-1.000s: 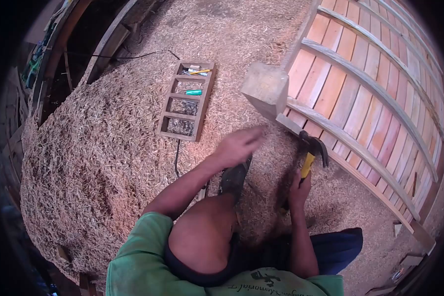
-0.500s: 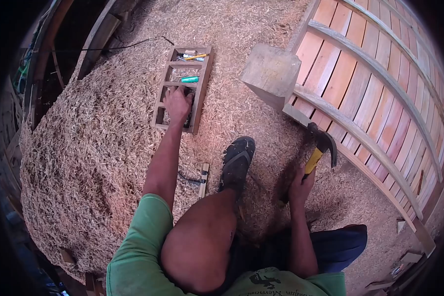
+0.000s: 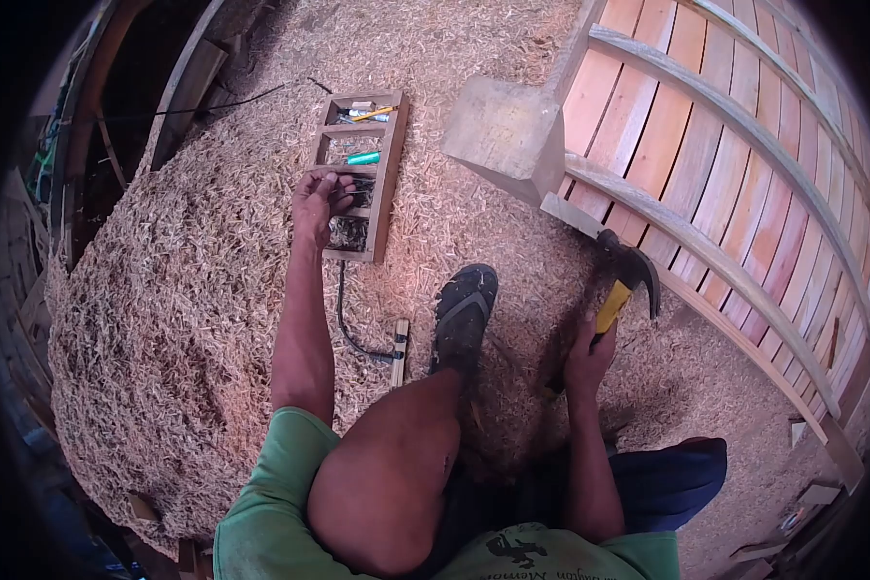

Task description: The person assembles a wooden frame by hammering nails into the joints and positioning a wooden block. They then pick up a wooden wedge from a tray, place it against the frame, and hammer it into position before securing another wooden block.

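My right hand (image 3: 587, 362) is wrapped round the black and yellow handle of a claw hammer (image 3: 617, 298), its dark head pointing up beside the wooden slats. At the left edge of a divided wooden tray (image 3: 390, 184), my left hand (image 3: 317, 201) has its fingertips pinched together; whatever they hold is too small to make out. Dark thin pieces, possibly nails (image 3: 362, 193), lie in the compartment beside these fingers. Another compartment holds a green cylindrical item (image 3: 363, 159), and the far one has a yellow pencil-like stick (image 3: 369, 114) among small things.
A slatted wooden structure with curved ribs (image 3: 681, 198) fills the right side, with a thick square timber post (image 3: 506, 130) at its corner. Wood shavings (image 3: 193, 319) cover the ground. A short wooden piece with a black cord (image 3: 399, 353) lies near my shoe (image 3: 465, 314).
My left hand has lifted out of the tray's compartment and shifted left to its edge, fingers now pinched. The right hand keeps its hold on the hammer, nearly unmoved.
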`<state>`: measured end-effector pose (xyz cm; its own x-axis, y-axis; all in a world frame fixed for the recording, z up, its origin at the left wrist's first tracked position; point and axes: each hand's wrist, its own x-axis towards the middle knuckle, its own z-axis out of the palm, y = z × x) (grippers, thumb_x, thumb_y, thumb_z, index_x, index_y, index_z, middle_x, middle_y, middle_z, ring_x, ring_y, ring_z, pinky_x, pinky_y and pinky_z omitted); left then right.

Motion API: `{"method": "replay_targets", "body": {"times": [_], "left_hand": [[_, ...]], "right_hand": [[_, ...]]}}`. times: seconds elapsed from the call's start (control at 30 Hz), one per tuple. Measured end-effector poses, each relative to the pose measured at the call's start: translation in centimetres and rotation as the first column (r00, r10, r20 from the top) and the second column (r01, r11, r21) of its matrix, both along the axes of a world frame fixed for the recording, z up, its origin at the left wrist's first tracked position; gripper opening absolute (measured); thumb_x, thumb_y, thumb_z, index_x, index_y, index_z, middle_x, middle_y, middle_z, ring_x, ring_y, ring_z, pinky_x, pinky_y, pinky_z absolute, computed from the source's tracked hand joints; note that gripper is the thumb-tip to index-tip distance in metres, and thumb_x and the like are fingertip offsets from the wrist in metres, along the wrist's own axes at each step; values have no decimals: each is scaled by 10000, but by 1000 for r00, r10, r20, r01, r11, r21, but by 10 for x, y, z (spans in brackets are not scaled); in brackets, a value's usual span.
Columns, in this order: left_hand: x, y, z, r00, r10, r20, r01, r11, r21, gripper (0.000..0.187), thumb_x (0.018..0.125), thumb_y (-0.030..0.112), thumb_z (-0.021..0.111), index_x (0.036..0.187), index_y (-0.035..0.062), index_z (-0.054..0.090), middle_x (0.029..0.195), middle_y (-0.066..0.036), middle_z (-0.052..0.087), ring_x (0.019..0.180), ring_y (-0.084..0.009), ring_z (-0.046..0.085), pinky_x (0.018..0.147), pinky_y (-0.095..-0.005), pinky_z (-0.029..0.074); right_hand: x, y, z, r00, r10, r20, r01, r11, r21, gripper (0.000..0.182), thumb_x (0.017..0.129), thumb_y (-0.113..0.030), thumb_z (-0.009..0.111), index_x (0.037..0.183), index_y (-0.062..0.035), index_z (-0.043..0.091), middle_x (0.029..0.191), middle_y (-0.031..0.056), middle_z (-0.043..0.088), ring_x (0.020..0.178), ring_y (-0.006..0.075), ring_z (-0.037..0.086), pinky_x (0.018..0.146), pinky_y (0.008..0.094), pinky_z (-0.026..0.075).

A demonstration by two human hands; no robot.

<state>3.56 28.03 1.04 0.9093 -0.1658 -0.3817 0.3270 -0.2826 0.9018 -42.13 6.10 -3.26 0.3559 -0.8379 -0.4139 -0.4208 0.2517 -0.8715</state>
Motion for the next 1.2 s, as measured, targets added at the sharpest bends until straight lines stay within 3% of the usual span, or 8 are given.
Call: {"method": "replay_targets", "body": {"times": [0.23,0.33,0.43,0.77,0.93,1.07,1.17,1.2], "left_hand": [[10,10,-17,995,74,69,-72,997,-25,84,1092,127,588,1157,74,580,1079,-178,777,905,-263,784,728,-356,670],[27,27,-34,939,-41,343,-50,966,253,114,1057,102,618,1152,44,639,1078,-181,780,915,-272,775,792,-372,641],[24,31,-25,699,-455,552,-127,680,722,223,999,152,661,1181,33,709,1091,-169,787,928,-324,776,835,-427,598],[19,12,-44,757,-581,298,-140,301,943,292,919,307,706,1073,84,816,1007,-218,774,965,-418,741,913,-515,567],[10,-11,-62,821,-478,314,-291,123,949,411,857,393,758,1129,87,783,1164,-145,754,1259,-378,611,1007,-566,477],[24,-11,-45,902,-357,242,-173,214,961,380,850,344,781,1144,104,798,1164,-144,776,1131,-317,690,1007,-486,511],[66,28,-47,941,-322,-102,314,725,612,311,858,253,808,1120,86,804,988,-88,792,872,-206,721,870,-360,546],[61,28,-41,956,-281,-88,282,789,546,186,897,158,799,1055,60,800,855,-37,761,718,-126,678,743,-282,524]], "right_hand": [[-5,1,-11,999,-29,28,26,995,93,324,1101,-258,589,1241,34,574,850,105,610,756,197,579,710,367,490],[-6,0,-15,999,-29,15,29,998,56,309,1097,-253,591,1219,31,579,863,126,618,773,215,588,727,380,496],[-7,-2,-15,1000,-16,-13,17,999,41,290,1095,-247,593,1194,26,583,874,136,632,776,219,596,729,380,498],[-3,-2,-7,1000,-14,5,14,1000,2,269,1095,-245,595,1155,17,577,815,107,602,719,194,573,671,374,476],[2,-5,8,1000,-9,-2,9,999,-41,257,1094,-240,601,1154,8,576,781,70,578,683,152,552,627,346,456],[5,-4,8,999,-33,39,32,999,32,246,1102,-238,592,1166,-1,570,779,48,566,672,124,540,616,319,449],[3,-3,4,999,-28,17,29,1000,-4,245,1109,-238,580,1185,-5,569,781,33,560,671,111,533,614,302,444],[1,-2,-4,1000,-23,-1,23,1000,-17,245,1111,-239,575,1190,-7,568,783,30,558,674,107,531,613,297,442]]}}
